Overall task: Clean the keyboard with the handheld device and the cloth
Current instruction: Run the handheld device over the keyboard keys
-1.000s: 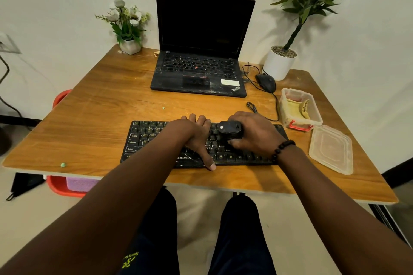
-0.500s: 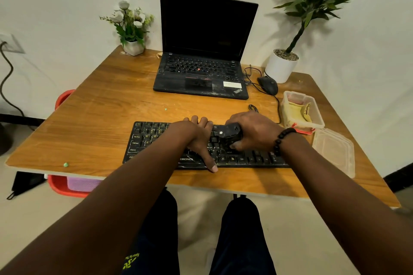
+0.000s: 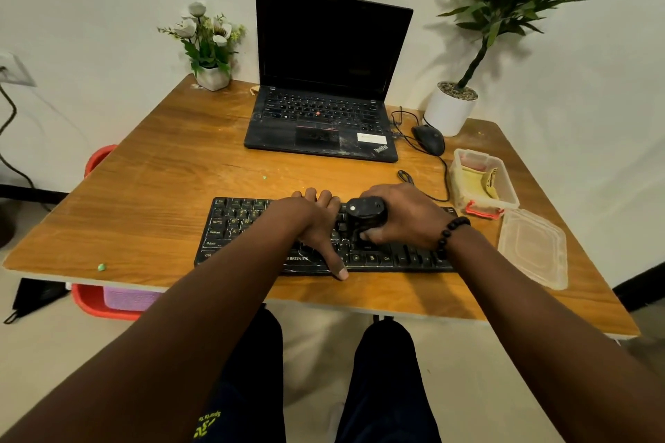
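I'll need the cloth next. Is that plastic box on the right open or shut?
Open: the box has no lid on, yellow cloth shows inside, and its lid lies on the table beside it.

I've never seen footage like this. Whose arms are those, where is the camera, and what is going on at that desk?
There is no machine here: the arms belong to a person, and the single picture comes from a wide-angle camera worn on their head, looking down at a wooden desk. The left hand lies flat on a black keyboard, steadying it. The right hand grips a small black handheld cleaning device set on the keys. Farther back sit an open laptop with a dark screen, a wired mouse, a small pot of white flowers and a leafy plant in a white pot. To the right is a clear plastic box holding a yellow cloth, with its lid lying beside it.
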{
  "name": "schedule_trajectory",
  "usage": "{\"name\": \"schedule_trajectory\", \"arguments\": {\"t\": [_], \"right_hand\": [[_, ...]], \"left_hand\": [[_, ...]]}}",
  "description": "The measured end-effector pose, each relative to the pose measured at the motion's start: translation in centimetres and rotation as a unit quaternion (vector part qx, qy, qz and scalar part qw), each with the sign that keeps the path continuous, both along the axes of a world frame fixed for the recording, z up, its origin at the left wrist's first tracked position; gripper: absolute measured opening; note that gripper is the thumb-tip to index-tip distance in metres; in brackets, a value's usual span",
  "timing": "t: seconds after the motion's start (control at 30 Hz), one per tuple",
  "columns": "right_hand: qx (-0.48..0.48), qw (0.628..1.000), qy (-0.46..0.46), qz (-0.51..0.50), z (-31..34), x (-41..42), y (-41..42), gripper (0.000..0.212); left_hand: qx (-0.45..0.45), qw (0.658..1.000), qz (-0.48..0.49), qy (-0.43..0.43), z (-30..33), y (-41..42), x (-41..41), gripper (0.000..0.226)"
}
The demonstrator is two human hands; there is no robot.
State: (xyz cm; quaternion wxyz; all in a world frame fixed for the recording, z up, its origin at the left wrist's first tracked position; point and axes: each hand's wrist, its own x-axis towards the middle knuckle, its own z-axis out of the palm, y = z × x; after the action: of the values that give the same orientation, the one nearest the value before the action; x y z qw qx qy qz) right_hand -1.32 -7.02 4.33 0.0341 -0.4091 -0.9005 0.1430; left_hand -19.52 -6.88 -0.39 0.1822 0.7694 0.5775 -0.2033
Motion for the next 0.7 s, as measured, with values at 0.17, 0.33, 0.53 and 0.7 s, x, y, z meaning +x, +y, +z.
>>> {"name": "schedule_trajectory", "arguments": {"t": [0.17,0.33,0.53,0.7], "right_hand": [[0.064,0.997,0.010,-0.040,-0.3,0.3,0.8,0.034],[-0.047,0.997,0.063,-0.020,-0.8,1.2,-0.4,0.033],[-0.010,0.998,0.045,-0.031,-0.6,0.9,0.5,0.035],[0.011,1.000,-0.002,-0.010,-0.7,-0.1,0.6,0.036]], "left_hand": [[-0.002,1.000,0.002,-0.001,-0.1,0.1,0.0,0.148],[-0.002,1.000,-0.001,0.001,-0.1,0.0,-0.2,0.150],[0.002,1.000,-0.002,-0.003,-0.1,0.2,-0.1,0.149],[0.000,1.000,0.003,-0.006,-0.1,0.1,-0.2,0.148]]}}
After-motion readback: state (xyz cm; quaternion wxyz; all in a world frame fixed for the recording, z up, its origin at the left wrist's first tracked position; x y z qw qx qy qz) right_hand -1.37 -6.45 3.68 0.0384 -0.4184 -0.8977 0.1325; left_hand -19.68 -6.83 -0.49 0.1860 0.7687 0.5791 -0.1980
